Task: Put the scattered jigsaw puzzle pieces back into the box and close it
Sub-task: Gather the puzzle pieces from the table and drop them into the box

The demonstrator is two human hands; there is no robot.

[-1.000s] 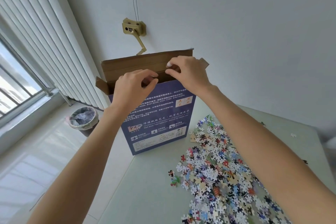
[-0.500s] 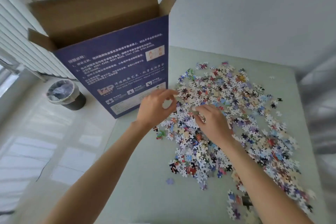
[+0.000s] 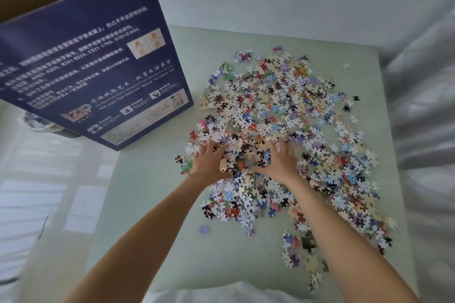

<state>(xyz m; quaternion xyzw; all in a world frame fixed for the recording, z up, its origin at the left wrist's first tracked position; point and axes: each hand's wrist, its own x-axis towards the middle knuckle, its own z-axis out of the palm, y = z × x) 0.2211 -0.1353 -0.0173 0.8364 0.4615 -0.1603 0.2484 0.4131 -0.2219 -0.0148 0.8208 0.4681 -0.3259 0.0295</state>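
a: change noted?
b: both hands have left the box (image 3: 98, 69) mouth. left hand (image 3: 209, 163) and right hand (image 3: 280, 162) now rake puzzle pieces (image 3: 283, 130) right of the box, each grip half-curled, scooping. refilling barely begun.
a: obscured?
b: box top cropped; contents unseen.

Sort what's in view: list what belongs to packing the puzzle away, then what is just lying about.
For the job:
- scattered puzzle pieces on the table
- open blue box, standing at the table's left edge
- left hand and right hand, both down in the pile

Just there:
- bin on the floor, mostly hidden behind the box
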